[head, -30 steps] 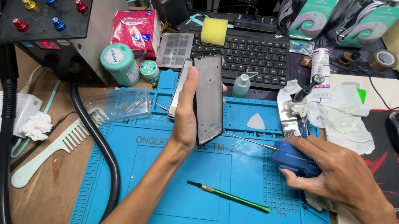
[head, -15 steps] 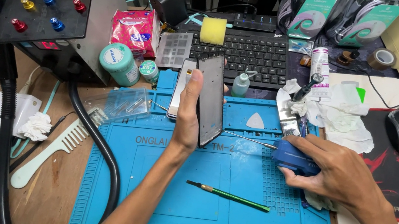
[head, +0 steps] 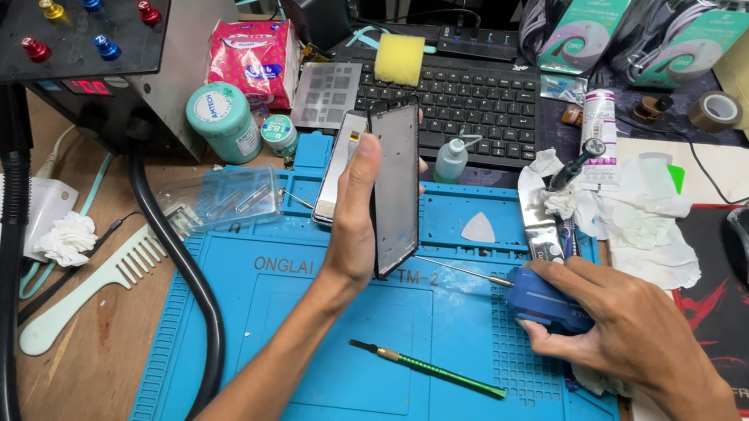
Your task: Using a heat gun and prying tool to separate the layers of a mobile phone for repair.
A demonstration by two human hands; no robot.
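A flat dark phone frame (head: 393, 188) is gripped edgewise by the left hand (head: 353, 227); a blue tool (head: 544, 300), half hidden, is clasped by the right hand (head: 623, 328)

Our two forearms come in from the lower edge of the frame, both bare with no sleeves showing. Our left hand (head: 359, 213) at frame centre wears no glove, ring or watch. Our right hand (head: 623, 328) at centre right is likewise bare, with nothing on the wrist. Short nails show on the fingers; no other markings can be made out.
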